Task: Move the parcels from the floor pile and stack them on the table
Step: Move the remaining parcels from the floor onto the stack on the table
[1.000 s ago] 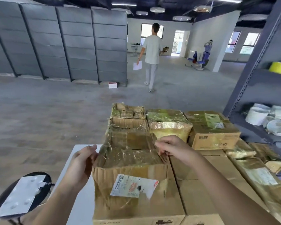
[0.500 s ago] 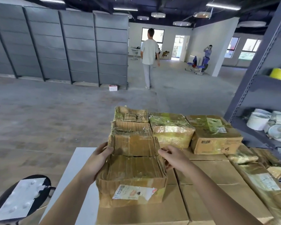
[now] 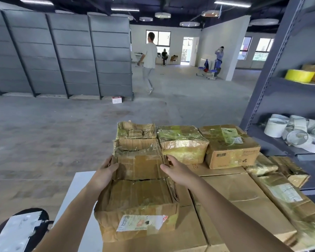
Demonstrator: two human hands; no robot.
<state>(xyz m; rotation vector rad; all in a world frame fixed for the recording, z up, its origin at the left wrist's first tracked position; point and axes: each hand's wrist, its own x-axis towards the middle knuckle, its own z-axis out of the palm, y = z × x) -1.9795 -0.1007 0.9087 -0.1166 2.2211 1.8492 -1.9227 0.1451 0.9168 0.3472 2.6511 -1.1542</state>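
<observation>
A worn brown parcel with a white label (image 3: 137, 206) lies on large flat cartons (image 3: 231, 190) that cover the white table (image 3: 80, 186). Just beyond it sits a second taped parcel (image 3: 139, 165). My left hand (image 3: 105, 172) presses against that second parcel's left side, thumb over its top edge. My right hand (image 3: 176, 172) touches its right side with fingers nearly straight. Farther back lie a third small parcel (image 3: 135, 130), a taped yellowish parcel (image 3: 183, 142) and a brown box (image 3: 229, 146).
A grey metal shelf (image 3: 273, 73) stands at the right with tape rolls and a yellow roll. More taped parcels (image 3: 280, 190) lie along the table's right side. A black stool with a white sheet (image 3: 16, 231) is at lower left. A person (image 3: 149, 60) walks across the far floor.
The labelled parcel has come down onto the cartons and my hands have left it. Both hands slid forward to the sides of the parcel behind it. The far person walked left.
</observation>
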